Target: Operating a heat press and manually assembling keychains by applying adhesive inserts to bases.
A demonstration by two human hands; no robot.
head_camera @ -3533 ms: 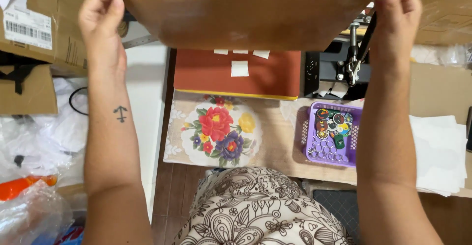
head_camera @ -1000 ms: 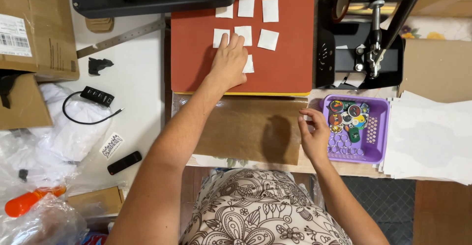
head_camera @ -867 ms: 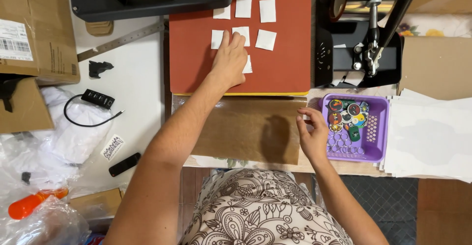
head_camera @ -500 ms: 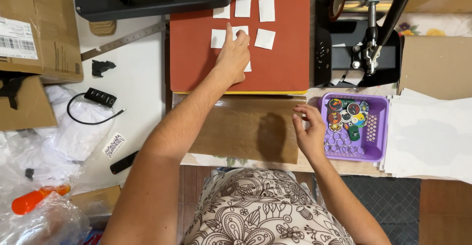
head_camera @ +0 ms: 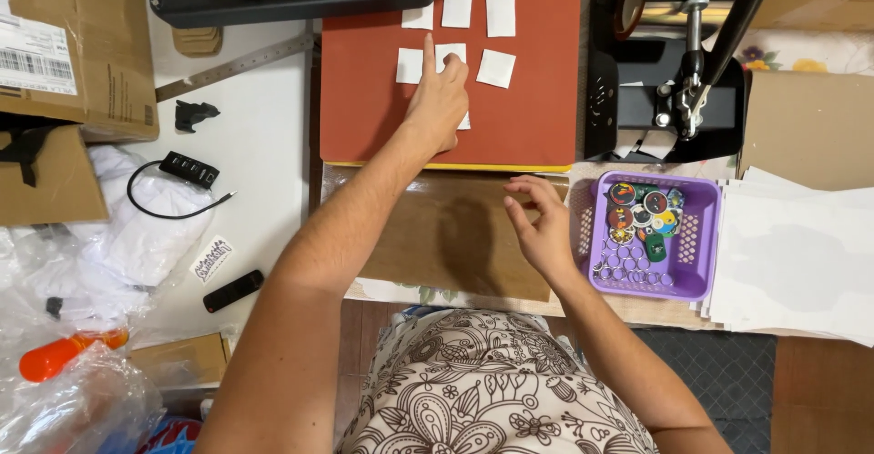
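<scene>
Red-orange, the flat pad [head_camera: 537, 99] of the press carries a loose cluster of small white squares [head_camera: 500, 68], and the left hand [head_camera: 439, 99] lies on it with the forefinger stretched out, its tip between two squares in the middle row, the other fingers curled under. Nudging one square at a time with that fingertip looks the careful way, I'd judge, pressing lightly so the neighbours stay apart (they sit close together). One square peeks out from under the heel of that hand. Nearer the body, the right hand [head_camera: 542, 226] hovers over a brown sheet [head_camera: 428, 235], fingers loosely spread and holding nothing, just beside a purple basket [head_camera: 701, 272] of round badges.
</scene>
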